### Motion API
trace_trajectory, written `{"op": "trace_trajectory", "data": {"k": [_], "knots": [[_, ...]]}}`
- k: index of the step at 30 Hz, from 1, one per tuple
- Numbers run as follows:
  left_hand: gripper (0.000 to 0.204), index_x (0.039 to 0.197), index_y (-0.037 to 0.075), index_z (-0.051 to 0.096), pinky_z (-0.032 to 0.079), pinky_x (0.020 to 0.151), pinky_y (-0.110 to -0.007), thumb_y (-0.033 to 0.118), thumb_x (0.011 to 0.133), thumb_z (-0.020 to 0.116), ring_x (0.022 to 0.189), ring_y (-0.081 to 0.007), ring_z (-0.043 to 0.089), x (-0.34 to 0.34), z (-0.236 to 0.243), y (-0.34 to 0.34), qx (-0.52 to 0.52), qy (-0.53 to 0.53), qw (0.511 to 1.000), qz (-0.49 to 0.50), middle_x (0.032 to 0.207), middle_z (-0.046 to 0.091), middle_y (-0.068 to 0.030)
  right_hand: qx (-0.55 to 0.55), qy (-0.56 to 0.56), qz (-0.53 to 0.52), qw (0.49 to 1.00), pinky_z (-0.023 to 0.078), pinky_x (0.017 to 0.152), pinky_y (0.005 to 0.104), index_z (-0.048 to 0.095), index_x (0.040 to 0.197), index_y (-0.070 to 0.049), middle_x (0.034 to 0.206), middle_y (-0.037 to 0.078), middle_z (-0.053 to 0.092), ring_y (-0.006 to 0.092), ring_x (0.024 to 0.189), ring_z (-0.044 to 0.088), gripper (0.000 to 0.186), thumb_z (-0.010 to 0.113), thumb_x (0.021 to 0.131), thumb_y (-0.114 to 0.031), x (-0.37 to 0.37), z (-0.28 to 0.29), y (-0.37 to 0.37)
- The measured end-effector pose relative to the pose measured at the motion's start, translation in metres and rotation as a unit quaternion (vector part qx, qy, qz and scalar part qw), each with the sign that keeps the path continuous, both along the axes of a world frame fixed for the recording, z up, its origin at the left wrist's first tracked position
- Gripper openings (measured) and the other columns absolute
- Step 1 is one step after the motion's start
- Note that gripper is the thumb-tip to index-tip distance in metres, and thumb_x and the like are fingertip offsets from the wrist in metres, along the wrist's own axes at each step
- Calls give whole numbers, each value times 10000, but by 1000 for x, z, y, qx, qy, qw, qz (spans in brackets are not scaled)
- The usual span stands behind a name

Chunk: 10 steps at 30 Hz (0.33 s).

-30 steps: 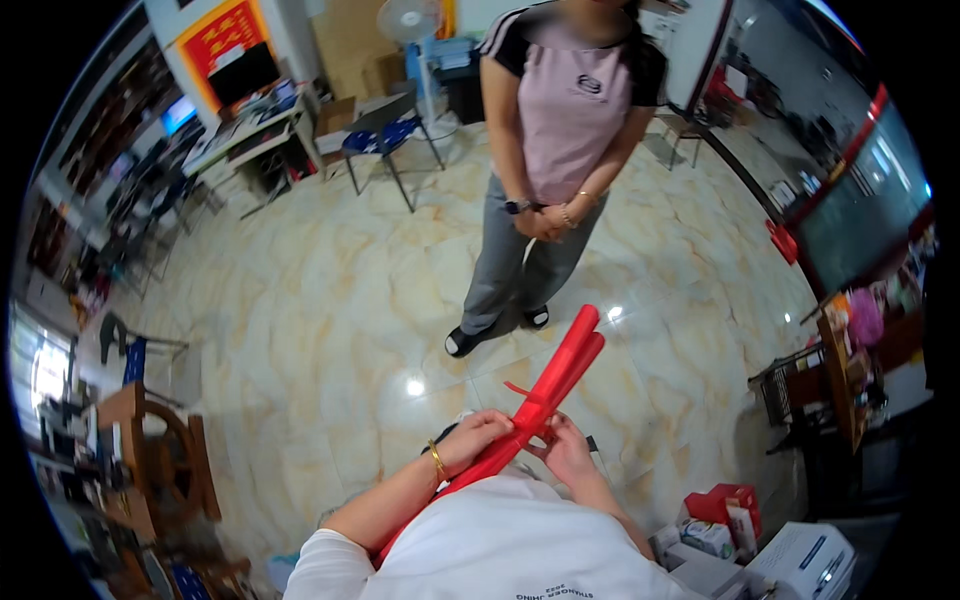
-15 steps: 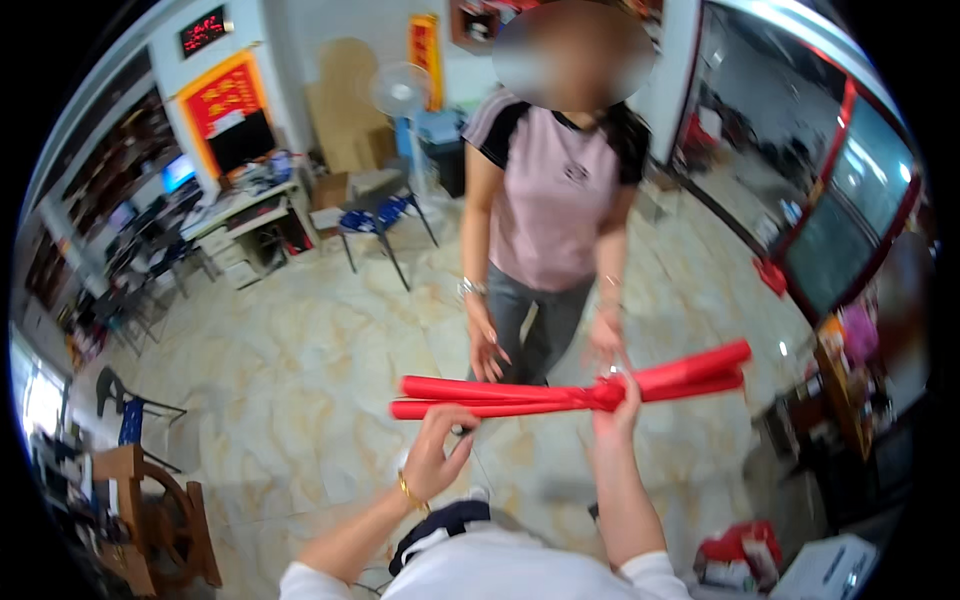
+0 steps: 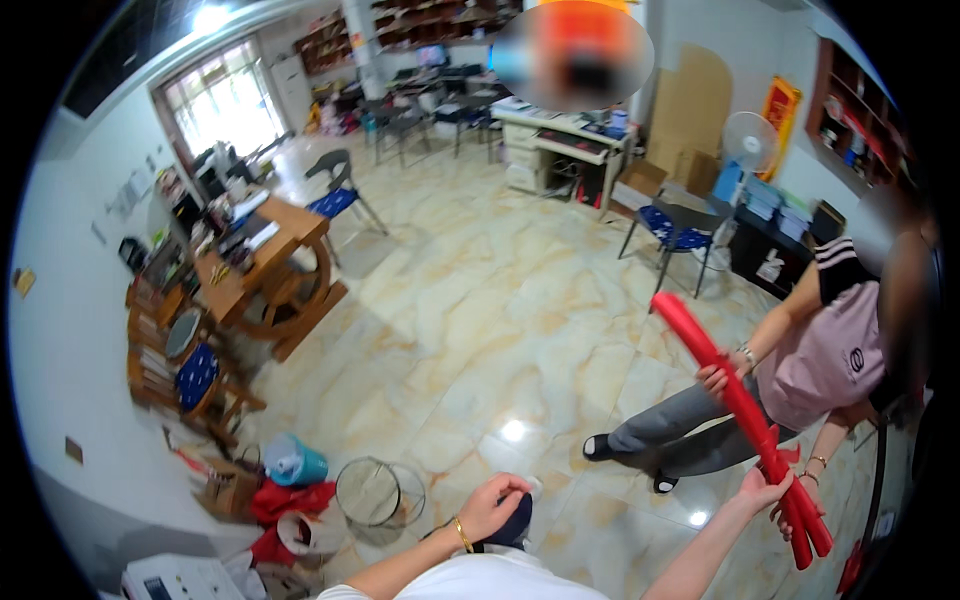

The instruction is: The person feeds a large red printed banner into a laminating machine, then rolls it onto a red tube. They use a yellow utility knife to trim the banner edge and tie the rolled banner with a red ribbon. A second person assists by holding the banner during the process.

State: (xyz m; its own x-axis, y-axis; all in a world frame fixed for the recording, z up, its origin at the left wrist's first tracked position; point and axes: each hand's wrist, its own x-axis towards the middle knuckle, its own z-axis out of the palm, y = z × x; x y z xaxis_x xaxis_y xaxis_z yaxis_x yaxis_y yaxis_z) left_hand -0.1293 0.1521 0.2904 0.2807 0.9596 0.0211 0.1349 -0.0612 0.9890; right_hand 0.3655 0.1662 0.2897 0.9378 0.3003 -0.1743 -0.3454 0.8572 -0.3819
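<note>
My right hand [image 3: 764, 492] grips a bundle of long red tubes [image 3: 740, 405] near the knot where they are gathered. The bundle slants from upper left to lower right, at the right of the view. A person [image 3: 815, 350] in a pink and black top also has hold of it, one hand [image 3: 722, 376] above the knot and the other below, beside mine. My left hand [image 3: 495, 505], with a gold bracelet at the wrist, is in front of my body, well away from the bundle. Its fingers are curled together; whatever they may hold is hidden.
A round wire basket [image 3: 380, 492] and a blue bin [image 3: 295, 462] stand on the floor at lower left. Farther off are a wooden table [image 3: 265, 265], a chair with a blue seat [image 3: 340, 195], another such chair [image 3: 675, 225] and a white desk [image 3: 560, 125].
My view has turned left. The bundle has swung from nearly level to a steep slant at the right, and the other person's hands now grip it. My left hand has come away from the bundle.
</note>
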Motion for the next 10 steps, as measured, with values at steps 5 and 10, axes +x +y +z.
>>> {"op": "trace_trajectory", "data": {"k": [5, 10], "knots": [[164, 1006, 23, 600, 471, 748, -245, 45, 872, 506, 824, -125, 564, -34, -2, -12, -30, -22, 996, 76, 910, 561, -70, -103, -28, 212, 971, 447, 875, 316, 553, 1034, -53, 1012, 65, 602, 167, 955, 564, 252, 620, 865, -227, -64, -44, 40], [194, 1045, 39, 598, 450, 705, -225, 65, 909, 462, 778, -96, 568, -74, 2, 10, -44, 23, 995, 91, 900, 547, -44, -89, 7, 525, 847, 517, 699, 331, 586, 915, -121, 833, 20, 610, 136, 789, 612, 93, 630, 837, -144, -205, -163, 100]]}}
